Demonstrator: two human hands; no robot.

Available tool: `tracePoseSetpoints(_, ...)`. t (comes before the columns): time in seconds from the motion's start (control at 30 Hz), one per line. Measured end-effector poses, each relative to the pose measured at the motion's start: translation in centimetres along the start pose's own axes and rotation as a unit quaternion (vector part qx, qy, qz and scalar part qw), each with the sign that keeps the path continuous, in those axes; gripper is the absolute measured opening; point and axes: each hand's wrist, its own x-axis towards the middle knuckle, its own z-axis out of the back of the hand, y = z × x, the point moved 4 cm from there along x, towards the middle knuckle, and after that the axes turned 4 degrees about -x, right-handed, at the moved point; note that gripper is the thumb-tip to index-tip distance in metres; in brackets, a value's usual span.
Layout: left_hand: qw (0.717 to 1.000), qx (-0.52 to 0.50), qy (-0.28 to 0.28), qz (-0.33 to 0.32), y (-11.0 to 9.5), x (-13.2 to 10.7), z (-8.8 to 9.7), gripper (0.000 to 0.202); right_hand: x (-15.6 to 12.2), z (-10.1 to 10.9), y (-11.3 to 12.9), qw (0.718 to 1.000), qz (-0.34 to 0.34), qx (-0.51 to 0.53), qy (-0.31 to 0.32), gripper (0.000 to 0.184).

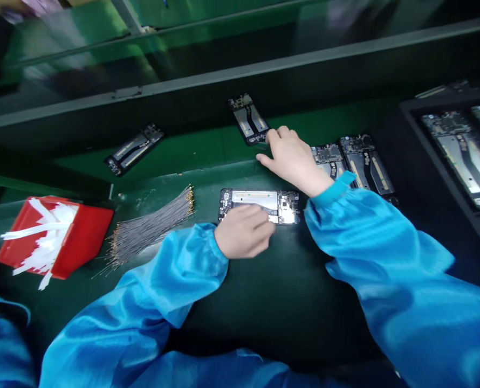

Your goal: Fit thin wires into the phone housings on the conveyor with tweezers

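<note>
An opened phone point(258, 197) with its circuit board and metal plate exposed lies lengthwise on the green bench in front of me. My left hand point(245, 233) is over its near edge, fingers curled in; what they hold, if anything, is hidden. My right hand point(290, 159) reaches past that phone, thumb and forefinger apart. Its forefinger is at the near corner of a second opened phone point(248, 119), which lies farther back; whether it touches is unclear. Left of my left hand is a bundle of thin grey cables point(153, 226) with gold-coloured ends.
A red bin point(88, 237) of white strips point(48, 234) stands at left. More opened phones lie at back left point(135, 149) and beyond my right forearm point(367, 164). A black tray point(434, 183) holding phones is at right. Another person's blue sleeve point(3, 345) shows at lower left.
</note>
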Motion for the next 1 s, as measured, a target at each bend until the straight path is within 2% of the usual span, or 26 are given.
tracePoseSetpoints(0.1, 0.998, 0.021, 0.03, -0.056, -2.3, 0.0, -0.8, 0.018, 3.0, -1.7, 0.0, 0.997, -0.074, -0.039, 0.002, 0.058)
tracePoseSetpoints(0.17, 0.998, 0.023, 0.048, -0.04, -3.1, 0.0, -1.4, 0.022, 4.2, -2.4, 0.0, 0.994, -0.099, -0.046, -0.004, 0.063)
tracePoseSetpoints(0.27, 0.998, 0.026, 0.049, 0.013, -3.1, 0.2, -2.1, 0.029, 5.3, -2.5, -0.3, 0.991, -0.114, -0.053, -0.037, 0.056)
tracePoseSetpoints(0.37, 0.997, 0.033, 0.052, 0.051, -1.9, 0.5, -2.4, 0.03, 5.8, -2.3, -1.2, 0.989, -0.132, -0.051, -0.051, 0.054)
tracePoseSetpoints(0.5, 0.988, 0.069, 0.054, 0.123, 1.4, 1.4, -2.0, 0.032, 6.0, -2.0, -2.6, 0.984, -0.164, -0.051, -0.046, 0.056)
tracePoseSetpoints(0.67, 0.957, 0.12, 0.016, 0.263, 6.3, 2.9, -0.9, 0.041, 5.5, -0.8, -4.2, 0.98, -0.181, -0.068, -0.046, 0.062)
tracePoseSetpoints(0.77, 0.939, 0.123, 0.0, 0.321, 7.9, 3.1, -0.6, 0.045, 4.7, 0.1, -4.7, 0.981, -0.174, -0.074, -0.054, 0.062)
tracePoseSetpoints(0.9, 0.938, 0.111, 0.01, 0.327, 8.3, 1.4, 1.0, 0.045, 2.7, 0.3, -4.5, 0.982, -0.159, -0.088, -0.046, 0.059)
tracePoseSetpoints(1.0, 0.94, 0.116, 0.0, 0.322, 8.5, -1.7, 3.6, 0.042, 1.2, -0.2, -4.0, 0.982, -0.155, -0.103, -0.024, 0.055)
